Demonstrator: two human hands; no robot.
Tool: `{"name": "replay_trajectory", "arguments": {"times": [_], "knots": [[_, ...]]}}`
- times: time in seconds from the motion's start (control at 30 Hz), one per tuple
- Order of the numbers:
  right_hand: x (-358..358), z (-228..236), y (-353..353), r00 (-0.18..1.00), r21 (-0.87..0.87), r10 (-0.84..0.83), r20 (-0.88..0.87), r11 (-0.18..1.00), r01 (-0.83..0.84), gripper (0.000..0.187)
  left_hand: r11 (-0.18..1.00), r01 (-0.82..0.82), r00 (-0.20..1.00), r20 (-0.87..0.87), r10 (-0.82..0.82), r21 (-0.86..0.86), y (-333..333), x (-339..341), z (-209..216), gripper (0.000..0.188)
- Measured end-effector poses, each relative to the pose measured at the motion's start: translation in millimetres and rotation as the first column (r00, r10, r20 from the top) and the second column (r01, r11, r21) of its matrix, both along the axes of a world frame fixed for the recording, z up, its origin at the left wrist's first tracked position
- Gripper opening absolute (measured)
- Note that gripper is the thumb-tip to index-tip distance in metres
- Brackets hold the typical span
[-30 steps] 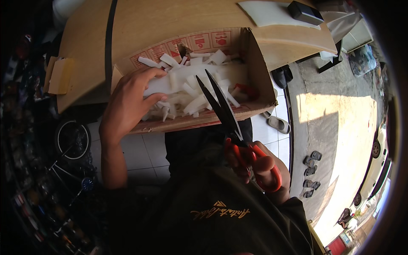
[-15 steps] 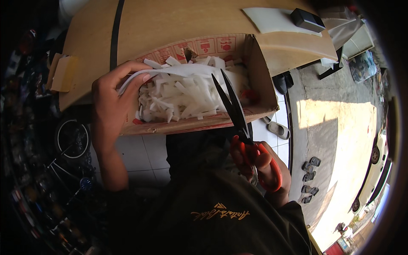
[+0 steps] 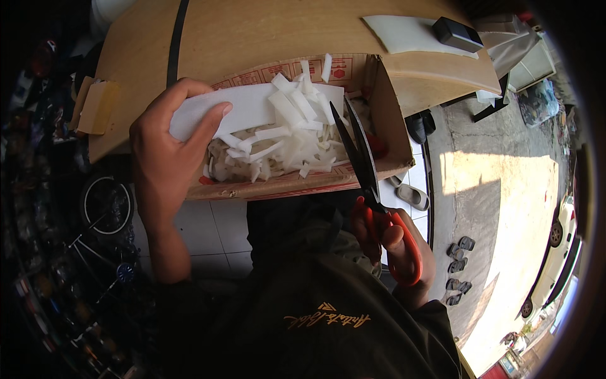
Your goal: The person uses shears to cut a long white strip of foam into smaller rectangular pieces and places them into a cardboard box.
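My left hand [image 3: 173, 142] is closed on the left end of a flat white foam sheet [image 3: 243, 108], thumb on top. The sheet stretches rightward above a cardboard box [image 3: 392, 120] with red print. Cut white foam strips [image 3: 278, 151] fill the box, and several more lie or tumble over the sheet. My right hand [image 3: 407, 252] grips a pair of scissors [image 3: 365, 165] with red handles and black blades. The blades are parted and point up, their tips close to the sheet's right end. Something red [image 3: 377, 146] shows inside the box on the right.
Behind the box is a wooden table [image 3: 265, 31] crossed by a black strap. A black box-shaped object [image 3: 457, 34] rests on a white sheet [image 3: 404, 33] at the back right. A bicycle wheel [image 3: 108, 205] stands at left; sandals [image 3: 413, 195] lie on the floor at right.
The foam sheet has turned from edge-on to flat side up, and loose strips are now scattered over it. The scissors have shifted slightly right, their blades still apart.
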State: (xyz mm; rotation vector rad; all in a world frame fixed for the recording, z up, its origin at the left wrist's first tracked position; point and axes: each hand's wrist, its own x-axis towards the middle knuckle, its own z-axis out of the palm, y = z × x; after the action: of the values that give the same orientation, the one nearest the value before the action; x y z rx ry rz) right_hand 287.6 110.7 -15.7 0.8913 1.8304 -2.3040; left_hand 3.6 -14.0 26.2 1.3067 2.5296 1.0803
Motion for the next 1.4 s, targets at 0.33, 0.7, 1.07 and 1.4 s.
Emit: {"name": "replay_trajectory", "arguments": {"times": [0.33,0.7,1.07,1.4], "knots": [[-23.9,27.0,-3.8,0.98,0.113,0.197,-0.029,0.975,-0.192,0.067,0.996,0.082,0.863,0.498,-0.088,0.034,-1.4,12.3,0.9,0.018],[-21.8,18.3,-11.1,0.999,-0.106,0.02,0.029,0.994,-0.017,0.07,0.997,0.071,0.723,0.687,-0.066,0.021,-28.9,1.9,19.4,0.016],[-18.0,33.8,4.1,0.967,-0.065,-0.25,-0.045,0.967,0.247,0.046,0.999,-0.032,0.974,0.226,0.022,0.039,-27.6,4.4,36.4,0.013],[-26.3,31.3,-11.1,0.97,-0.298,0.24,-0.026,0.925,-0.237,0.056,0.933,0.331,0.916,-0.191,-0.354,-0.141,-29.4,28.6,28.7,0.044]]}}
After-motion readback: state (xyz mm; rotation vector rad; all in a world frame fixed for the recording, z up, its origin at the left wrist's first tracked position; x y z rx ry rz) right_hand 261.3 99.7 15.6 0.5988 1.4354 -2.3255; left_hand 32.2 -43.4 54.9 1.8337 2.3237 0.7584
